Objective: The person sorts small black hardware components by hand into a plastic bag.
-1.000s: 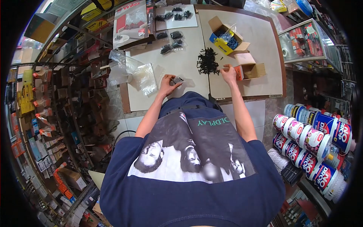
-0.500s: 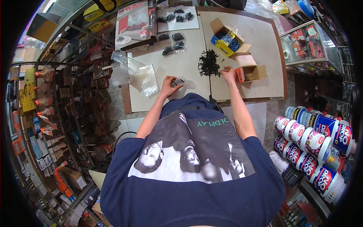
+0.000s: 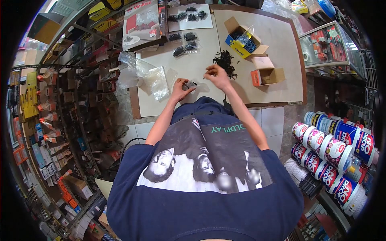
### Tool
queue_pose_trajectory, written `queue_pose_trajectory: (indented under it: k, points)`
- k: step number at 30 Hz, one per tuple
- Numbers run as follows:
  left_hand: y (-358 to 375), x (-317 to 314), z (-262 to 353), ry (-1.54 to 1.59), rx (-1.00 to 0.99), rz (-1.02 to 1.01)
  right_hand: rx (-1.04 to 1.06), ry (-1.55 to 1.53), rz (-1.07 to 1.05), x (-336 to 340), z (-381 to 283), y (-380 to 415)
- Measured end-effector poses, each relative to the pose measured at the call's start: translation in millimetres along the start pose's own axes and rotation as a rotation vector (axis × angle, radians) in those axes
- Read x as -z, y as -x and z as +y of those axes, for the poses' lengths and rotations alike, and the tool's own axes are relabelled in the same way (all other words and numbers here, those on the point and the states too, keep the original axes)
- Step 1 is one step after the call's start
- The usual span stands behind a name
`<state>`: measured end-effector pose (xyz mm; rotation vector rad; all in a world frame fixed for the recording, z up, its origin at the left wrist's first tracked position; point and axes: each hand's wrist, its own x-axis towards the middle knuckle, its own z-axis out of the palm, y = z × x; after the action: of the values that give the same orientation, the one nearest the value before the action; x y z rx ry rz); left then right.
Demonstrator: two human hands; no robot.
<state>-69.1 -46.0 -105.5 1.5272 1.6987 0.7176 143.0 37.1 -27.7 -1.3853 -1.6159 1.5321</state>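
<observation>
The setting was a crowded hardware shop, with stocked shelves [image 3: 48,120] running down the nine o'clock side and a pale tiled counter [image 3: 277,44] ahead of the person at twelve o'clock.

On the counter, going from left to right: a heap of clear plastic bags [image 3: 146,76] lay at the ten o'clock corner. Above it, toward eleven o'clock, a red-and-white boxed product [image 3: 140,20] leaned at the counter's far edge, with several small filled bags of black parts [image 3: 185,40] just beside it.

The left hand [image 3: 179,87] was closed narrowly around a small clear bag of black parts [image 3: 190,84], held just above the near edge of the counter. The right hand [image 3: 216,75] sat just beside that bag, at its two o'clock, fingers pinched together; what they held, if anything, could not be told. The two hands were near each other but apart.

A loose pile of black screws [image 3: 226,62] lay on the counter, touching the far side of the right hand, at twelve o'clock from it. An open blue-and-yellow carton [image 3: 241,38] stood at one o'clock of the pile, and an open orange carton [image 3: 265,72] lay at three o'clock of it.

Off the counter, at four o'clock, stacked white tubs with red and blue labels [image 3: 333,148] stood on the floor.
</observation>
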Motion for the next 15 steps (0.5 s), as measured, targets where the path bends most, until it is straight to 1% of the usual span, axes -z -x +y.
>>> queue_pose_trajectory:
  k: [4, 6, 7, 8, 10, 11, 13, 14, 15]
  points:
    - [-0.1, 0.7, 0.1, 0.009, 0.008, 0.005, -0.026, 0.016, -0.083, -11.7, 9.7, 1.8]
    - [0.2, 0.9, 0.3, 0.019, -0.006, 0.004, -0.098, 0.008, 0.022, -0.9, 21.9, -1.2]
    - [0.4, 0.5, 0.3, 0.022, -0.006, 0.005, -0.082, -0.035, 0.068, 6.9, 30.3, -2.9]
    - [0.2, 0.6, 0.2, 0.014, -0.009, 0.005, -0.092, -0.013, 0.104, 17.2, 38.8, -3.6]
    - [-0.7, 0.9, 0.5, 0.007, -0.016, 0.005, -0.154, -0.004, 0.226, 38.1, 41.9, 1.7]
    - [-0.5, 1.0, 0.8, 0.011, -0.007, 0.002, -0.155, -0.002, 0.228, 48.7, 45.3, 3.9]
    - [-1.4, 0.0, -0.8, 0.016, -0.002, -0.004, -0.224, 0.195, 0.393, 69.5, 64.4, 5.7]
    - [-1.3, -1.2, -2.7, 0.005, -0.012, 0.006, -0.225, 0.197, 0.397, 78.1, 74.0, 7.4]
    - [-1.3, -2.2, -4.1, -0.007, -0.022, 0.017, -0.211, 0.268, 0.440, 85.6, 83.0, 9.4]
